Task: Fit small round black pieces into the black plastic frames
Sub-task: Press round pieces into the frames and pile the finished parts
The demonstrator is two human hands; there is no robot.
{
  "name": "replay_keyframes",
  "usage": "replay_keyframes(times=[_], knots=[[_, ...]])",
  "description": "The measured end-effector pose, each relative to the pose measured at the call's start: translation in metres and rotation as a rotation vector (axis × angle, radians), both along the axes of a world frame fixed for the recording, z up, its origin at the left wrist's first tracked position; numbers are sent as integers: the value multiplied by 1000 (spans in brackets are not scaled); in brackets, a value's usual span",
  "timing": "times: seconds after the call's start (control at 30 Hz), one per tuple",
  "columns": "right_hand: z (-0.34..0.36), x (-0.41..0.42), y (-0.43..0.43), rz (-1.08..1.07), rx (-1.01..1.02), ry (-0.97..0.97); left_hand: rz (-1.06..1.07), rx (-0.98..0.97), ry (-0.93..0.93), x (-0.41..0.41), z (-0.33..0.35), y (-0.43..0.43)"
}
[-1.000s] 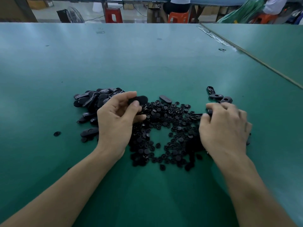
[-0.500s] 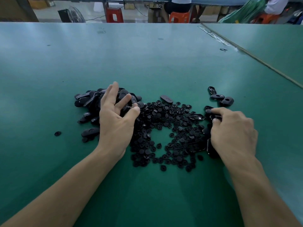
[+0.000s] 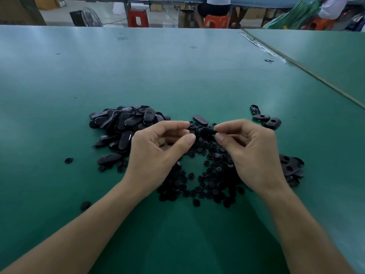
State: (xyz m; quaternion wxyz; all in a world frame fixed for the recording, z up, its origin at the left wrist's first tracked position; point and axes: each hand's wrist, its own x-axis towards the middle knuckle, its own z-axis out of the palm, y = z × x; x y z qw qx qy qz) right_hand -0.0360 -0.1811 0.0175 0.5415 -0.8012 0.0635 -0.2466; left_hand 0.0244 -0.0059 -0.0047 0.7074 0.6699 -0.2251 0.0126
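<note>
1. Right hand (image 3: 254, 151) pinches one black frame (image 3: 207, 131) between thumb and forefinger, lifted just above the bench (image 3: 177, 80). It is probably held up at the midline so the other hand can reach its socket.
2. Left hand (image 3: 158, 149) has curled fingers, with thumb and forefinger tips close together just beside the frame's left end. This looks like a feeding pose for a round piece. Cannot tell whether anything sits between the tips, since it is black on black there.
3. Round pieces (image 3: 209, 180) lie in a loose heap directly under both hands, likely so each pick is a short reach.
4. Left frame heap (image 3: 124, 123) sits beside the left hand. Right frame cluster (image 3: 290, 169) lies by the right wrist, partly covered by it. The split looks like a sort of stock versus done, but which is which cannot be told.
5. Far frames (image 3: 264, 117), three of them, lie apart at the upper right, and one shows an open hole. Lone frame (image 3: 200, 119) lies just beyond the fingertips.
6. Stray pieces (image 3: 68, 160) lie well apart on the left of the bench.
7. Hard to read:
   - The held frame is blurred, so its socket and which face is up are unclear.
   - The hands hide part of the round pieces.
   - The forearms are cut off at the bottom edge.
   - Stools (image 3: 138, 17) and seated people at the top are cropped.
</note>
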Motion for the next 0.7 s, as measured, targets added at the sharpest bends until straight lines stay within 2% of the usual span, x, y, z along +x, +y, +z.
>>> replay_keyframes(times=[0.1,0.23,0.3,0.37,0.47,0.57,0.7], knots=[[-2,0,10,163,116,-43,-55,91,-18,-3,2,0],[-5,0,15,174,73,-15,-47,101,-38,-2,1,0],[-6,-1,12,65,-51,13,-37,87,-14,-1,0,1],[-8,-2,7,-78,-268,79,-31,80,21,-1,0,1],[-10,-4,2,-141,-527,239,-39,17,65,0,0,-2],[-10,-5,4,-132,-586,320,-47,-33,82,2,1,-3],[-9,-5,6,-127,-562,318,-45,-62,88,3,0,-2]])
